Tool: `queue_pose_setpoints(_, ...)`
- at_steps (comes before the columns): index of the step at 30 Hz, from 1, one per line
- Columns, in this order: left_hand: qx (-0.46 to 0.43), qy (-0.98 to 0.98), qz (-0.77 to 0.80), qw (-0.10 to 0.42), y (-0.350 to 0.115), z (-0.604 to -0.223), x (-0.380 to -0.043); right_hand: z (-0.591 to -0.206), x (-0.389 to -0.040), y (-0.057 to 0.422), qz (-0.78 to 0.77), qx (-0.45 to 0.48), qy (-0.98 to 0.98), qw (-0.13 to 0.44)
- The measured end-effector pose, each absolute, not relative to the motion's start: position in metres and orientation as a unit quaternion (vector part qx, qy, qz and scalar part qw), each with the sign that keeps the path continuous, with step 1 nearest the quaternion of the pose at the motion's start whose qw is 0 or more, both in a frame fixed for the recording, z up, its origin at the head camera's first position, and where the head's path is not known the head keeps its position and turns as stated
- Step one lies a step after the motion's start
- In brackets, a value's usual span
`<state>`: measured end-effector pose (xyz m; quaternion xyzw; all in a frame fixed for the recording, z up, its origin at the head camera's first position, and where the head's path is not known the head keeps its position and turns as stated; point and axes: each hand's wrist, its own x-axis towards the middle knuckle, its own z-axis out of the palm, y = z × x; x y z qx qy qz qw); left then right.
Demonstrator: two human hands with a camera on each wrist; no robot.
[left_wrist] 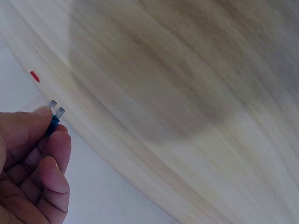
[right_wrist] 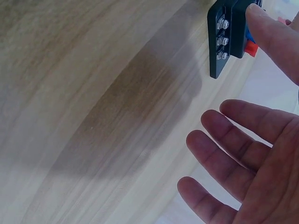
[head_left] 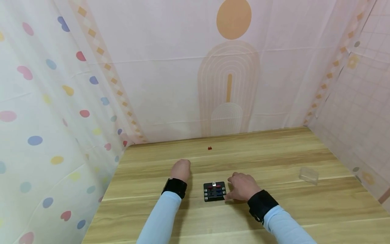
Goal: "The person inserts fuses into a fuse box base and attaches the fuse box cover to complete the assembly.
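Between the thumb and index finger of my left hand I pinch a blue blade fuse, its two metal prongs pointing up and outward in the left wrist view. In the head view the hand itself hides that fuse. A black fuse block lies flat on the table between my hands, with red and blue fuses seated in it and screw terminals along its sides. My right hand is at the block's right side, its thumb right at the block and the other fingers spread loosely apart.
A small red fuse lies farther back on the wooden table. Toward the right sits a clear plastic cover. Patterned curtains hang behind the table and along both sides.
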<state>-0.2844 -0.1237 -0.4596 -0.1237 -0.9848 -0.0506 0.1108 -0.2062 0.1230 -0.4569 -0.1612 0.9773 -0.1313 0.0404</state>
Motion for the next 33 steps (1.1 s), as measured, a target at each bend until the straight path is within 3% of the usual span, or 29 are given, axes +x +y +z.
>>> queue_pose_setpoints(33, -0.191, -0.973, -0.089, 0.093, -0.094, -0.432, -0.253, -0.454, -0.204, 0.118, -0.161, -0.186, 0.968, 0.045)
